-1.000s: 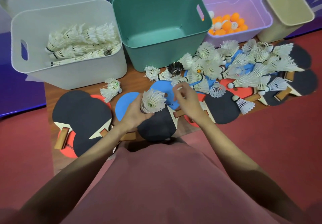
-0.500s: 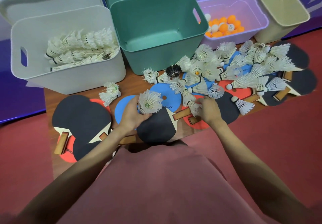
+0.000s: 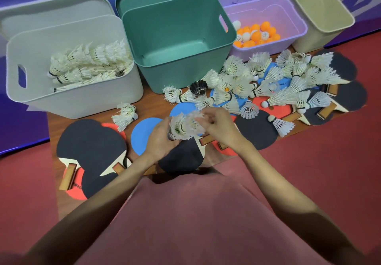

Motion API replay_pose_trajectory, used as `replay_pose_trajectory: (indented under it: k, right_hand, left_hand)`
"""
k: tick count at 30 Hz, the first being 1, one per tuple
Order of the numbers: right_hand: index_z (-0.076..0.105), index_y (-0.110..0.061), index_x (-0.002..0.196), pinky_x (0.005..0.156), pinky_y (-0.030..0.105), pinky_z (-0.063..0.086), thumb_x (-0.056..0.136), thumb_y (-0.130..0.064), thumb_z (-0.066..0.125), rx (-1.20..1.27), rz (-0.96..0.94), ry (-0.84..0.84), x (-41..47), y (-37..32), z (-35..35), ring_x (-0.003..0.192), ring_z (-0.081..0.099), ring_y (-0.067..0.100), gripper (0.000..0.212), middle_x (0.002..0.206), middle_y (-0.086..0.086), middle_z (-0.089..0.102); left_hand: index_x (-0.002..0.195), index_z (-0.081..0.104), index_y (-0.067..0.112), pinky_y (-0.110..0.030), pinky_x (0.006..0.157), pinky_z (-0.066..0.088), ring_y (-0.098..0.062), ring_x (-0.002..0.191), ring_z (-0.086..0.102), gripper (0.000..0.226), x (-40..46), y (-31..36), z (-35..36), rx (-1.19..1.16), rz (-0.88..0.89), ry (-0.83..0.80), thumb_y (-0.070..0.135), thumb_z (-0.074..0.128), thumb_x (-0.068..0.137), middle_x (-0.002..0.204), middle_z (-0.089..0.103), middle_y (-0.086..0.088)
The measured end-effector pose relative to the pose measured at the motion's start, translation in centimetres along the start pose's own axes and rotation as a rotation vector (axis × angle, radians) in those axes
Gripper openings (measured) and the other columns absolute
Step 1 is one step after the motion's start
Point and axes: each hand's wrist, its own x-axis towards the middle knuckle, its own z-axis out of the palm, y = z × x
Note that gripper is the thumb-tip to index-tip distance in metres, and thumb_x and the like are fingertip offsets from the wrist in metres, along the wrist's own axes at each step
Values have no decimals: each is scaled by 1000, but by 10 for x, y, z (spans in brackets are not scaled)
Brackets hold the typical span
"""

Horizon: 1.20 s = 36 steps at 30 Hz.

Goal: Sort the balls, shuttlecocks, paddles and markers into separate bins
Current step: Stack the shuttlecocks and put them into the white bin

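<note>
Landmark: green bin (image 3: 179, 44), standing at the back of the wooden table (image 3: 154, 97), nothing seen inside it

- Grey bin (image 3: 72, 97): just left of the green bin; holds stacked rows of white shuttlecocks (image 3: 90, 64)
- Lilac bin (image 3: 288, 17): just right of the green bin; holds orange and white balls (image 3: 255, 35)
- Beige bin (image 3: 321, 15): further right, beyond the lilac bin; inside looks bare
- Loose shuttlecocks (image 3: 268, 83): heaped in front and to the right of the green bin, lying over paddles; one black shuttlecock (image 3: 199, 87) sits at the green bin's front right corner
- Small stack of shuttlecocks (image 3: 125, 116): in front of the green bin, to its left, on the bare table
- Paddles (image 3: 90, 143): black, red and blue faces spread along the table's near edge, in front of the green bin and out to both sides, overlapping one another
- Left hand (image 3: 158, 139): in front of the green bin, above the paddles; fingers curled round the base of a nested shuttlecock stack (image 3: 181, 126), feathers pointing up and away from the person
- Right hand (image 3: 218, 126): just right of the left hand; fingertips pinch a single shuttlecock (image 3: 195, 118), feathers blurred, against the top of the held stack
- Markers: cannot be made out anywhere on the table
</note>
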Motion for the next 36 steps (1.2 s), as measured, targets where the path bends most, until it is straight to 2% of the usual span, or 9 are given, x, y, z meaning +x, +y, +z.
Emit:
replay_pose_trajectory:
  k: [4, 8, 11, 15, 19, 22, 30, 33, 36]
  right_hand:
    - [62, -4, 87, 51, 15, 31, 91, -22, 61, 47, 13, -22, 0, 4, 11, 45, 44, 4, 18, 49, -5, 45]
    - [63, -4, 87, 66, 32, 44, 99, -26, 45, 135, 128, 124, 4, 30, -3, 58, 55, 15, 31, 65, 9, 63]
    - [63, -5, 97, 70, 34, 47, 95, -19, 49, -128, 215, 191, 9, 71, -14, 68, 59, 18, 20, 73, 6, 63]
    - [58, -10, 121, 73, 34, 46, 84, -9, 55, -468, 250, -19, 18, 102, -19, 90, 59, 32, 37, 104, 15, 56]
    - [65, -7, 97, 67, 33, 42, 88, -16, 55, -587, 190, -63, 28, 107, -14, 89, 58, 35, 15, 97, 14, 54]
    - [63, -3, 80, 60, 29, 36, 91, -18, 49, -623, 190, 16, 34, 106, -15, 80, 58, 34, 23, 90, 14, 55]
    - [54, 1, 67, 56, 31, 36, 87, -13, 52, 51, 38, 278, 17, 60, -42, 59, 45, 18, 25, 62, 16, 52]
    - [53, -2, 66, 55, 21, 32, 87, -8, 52, 240, -28, 226, 12, 28, -46, 60, 40, 10, 22, 60, 10, 46]
    - [56, -2, 66, 53, 16, 32, 86, -3, 56, 181, -48, 55, 14, 16, -39, 54, 39, 2, 21, 55, -1, 45]
  left_hand:
    - [110, 56, 15, -45, 78, 51, -18, 89, 61, 42, 1, 5, 5, -1, 1, -15, 24, 75, 73, 98, 64, 2]
    - [113, 55, 11, -45, 82, 51, -19, 93, 61, 45, -2, 4, 6, -8, -53, 31, 19, 78, 75, 100, 64, 2]
    - [112, 56, 12, -41, 81, 50, -18, 92, 61, 45, -5, 5, 8, 0, -81, 52, 22, 79, 74, 97, 61, 9]
    - [114, 56, 11, -31, 81, 48, -11, 90, 58, 46, -8, 8, 9, -15, -96, 68, 19, 79, 74, 97, 59, 11]
    - [116, 56, 13, -31, 82, 48, -9, 90, 58, 49, -11, 7, 9, -24, -103, 65, 16, 80, 73, 98, 60, 11]
    - [115, 56, 11, -35, 81, 50, -14, 92, 60, 50, -13, 4, 9, -17, -119, 67, 18, 80, 72, 100, 62, 7]
    - [112, 57, 10, -39, 80, 51, -21, 94, 61, 57, -14, 1, 10, -1, -201, 43, 39, 67, 64, 103, 66, -3]
    - [110, 57, 11, -39, 80, 51, -22, 93, 61, 53, -10, 2, 12, 12, -200, 22, 37, 69, 66, 101, 65, -1]
    - [107, 57, 13, -39, 80, 50, -22, 93, 61, 45, -5, 3, 13, 18, -180, 14, 30, 74, 69, 97, 64, 2]
